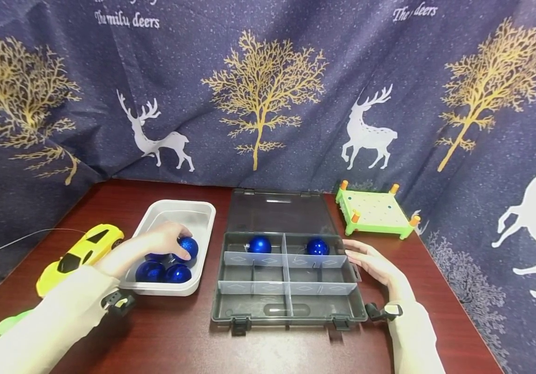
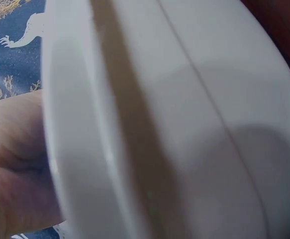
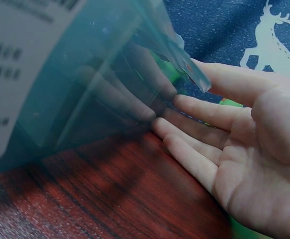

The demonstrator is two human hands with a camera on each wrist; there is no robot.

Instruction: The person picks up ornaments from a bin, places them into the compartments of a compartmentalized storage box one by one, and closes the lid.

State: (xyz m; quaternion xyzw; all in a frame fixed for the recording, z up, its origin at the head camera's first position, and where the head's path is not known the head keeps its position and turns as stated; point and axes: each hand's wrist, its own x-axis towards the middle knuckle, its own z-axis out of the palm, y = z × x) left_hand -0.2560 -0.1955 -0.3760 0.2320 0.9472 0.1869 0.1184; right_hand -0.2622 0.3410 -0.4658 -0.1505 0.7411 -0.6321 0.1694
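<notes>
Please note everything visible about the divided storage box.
The divided storage box looks like dark, see-through grey plastic. It sits open on the reddish-brown table, its lid swung back, away from the person. Two latches hang at the near edge. A central wall and paler translucent dividers part it into three rows. The far row holds two blue balls, one on each side. Fingers of the right hand touch its right side.
</notes>
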